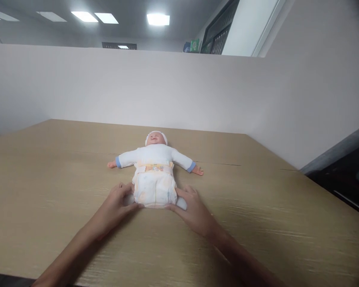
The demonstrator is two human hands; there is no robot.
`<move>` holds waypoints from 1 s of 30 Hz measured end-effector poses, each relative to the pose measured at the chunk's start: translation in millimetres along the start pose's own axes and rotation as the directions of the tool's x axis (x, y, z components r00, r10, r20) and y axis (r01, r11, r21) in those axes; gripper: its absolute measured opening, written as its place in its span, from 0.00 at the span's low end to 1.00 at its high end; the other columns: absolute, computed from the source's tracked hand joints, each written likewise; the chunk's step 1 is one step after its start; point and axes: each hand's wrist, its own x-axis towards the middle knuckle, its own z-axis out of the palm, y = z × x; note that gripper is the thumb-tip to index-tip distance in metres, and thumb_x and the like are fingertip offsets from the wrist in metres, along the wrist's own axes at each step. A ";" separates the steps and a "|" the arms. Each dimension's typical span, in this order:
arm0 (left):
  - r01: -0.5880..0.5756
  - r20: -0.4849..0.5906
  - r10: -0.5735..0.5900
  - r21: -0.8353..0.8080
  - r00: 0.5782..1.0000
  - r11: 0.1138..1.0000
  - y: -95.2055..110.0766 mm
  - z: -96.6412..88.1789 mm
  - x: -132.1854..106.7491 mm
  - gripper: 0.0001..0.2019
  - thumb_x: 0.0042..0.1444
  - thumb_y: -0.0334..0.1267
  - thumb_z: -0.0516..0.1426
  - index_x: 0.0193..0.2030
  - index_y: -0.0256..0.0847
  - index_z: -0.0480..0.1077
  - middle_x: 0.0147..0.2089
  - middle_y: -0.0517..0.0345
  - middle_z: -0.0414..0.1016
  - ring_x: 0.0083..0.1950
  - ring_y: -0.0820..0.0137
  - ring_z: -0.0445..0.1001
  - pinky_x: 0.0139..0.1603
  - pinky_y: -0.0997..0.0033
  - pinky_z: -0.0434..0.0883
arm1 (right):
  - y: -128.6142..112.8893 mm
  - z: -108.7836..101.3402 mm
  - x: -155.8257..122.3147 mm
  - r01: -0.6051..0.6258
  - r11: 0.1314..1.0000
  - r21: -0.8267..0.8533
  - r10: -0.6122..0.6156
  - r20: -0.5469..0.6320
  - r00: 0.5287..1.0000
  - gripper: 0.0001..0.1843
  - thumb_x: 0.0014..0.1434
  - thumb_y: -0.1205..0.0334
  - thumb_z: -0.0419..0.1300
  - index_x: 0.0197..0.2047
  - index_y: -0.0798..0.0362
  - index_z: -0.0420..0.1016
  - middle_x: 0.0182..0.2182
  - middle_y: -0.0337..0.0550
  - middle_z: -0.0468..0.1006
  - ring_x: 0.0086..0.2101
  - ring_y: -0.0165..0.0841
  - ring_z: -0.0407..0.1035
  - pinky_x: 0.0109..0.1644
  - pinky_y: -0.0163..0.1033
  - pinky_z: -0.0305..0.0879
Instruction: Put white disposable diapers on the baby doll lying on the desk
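Note:
A baby doll [157, 153] in a white top with blue cuffs and a white headband lies on its back, arms spread and head away from me. A white diaper [154, 187] with a printed orange waistband is wrapped around its lower body. At the diaper's lower left corner, my left hand [121, 201] grips the edge between thumb and fingers. My right hand [193, 205] holds the lower right corner the same way. White material shows inside the curve of each hand. The doll's legs cannot be made out.
The doll rests on a wide wooden table [62, 187]. Behind the table stands a low white partition [122, 87], and a white wall [323, 87] rises at the right. A dark object [347, 171] sits beyond the table's right edge.

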 end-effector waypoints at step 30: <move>0.106 -0.120 -0.127 -0.165 0.985 0.980 -1.7 0.2 -41.3 0.24 0.70 0.64 0.58 0.55 0.46 0.69 0.49 0.55 0.79 0.42 0.61 0.78 0.42 0.60 0.76 | -10.7 -4.5 -49.5 -0.200 0.880 0.432 0.227 -0.011 0.974 0.22 0.66 0.47 0.66 0.59 0.47 0.72 0.47 0.46 0.81 0.41 0.41 0.79 0.42 0.46 0.79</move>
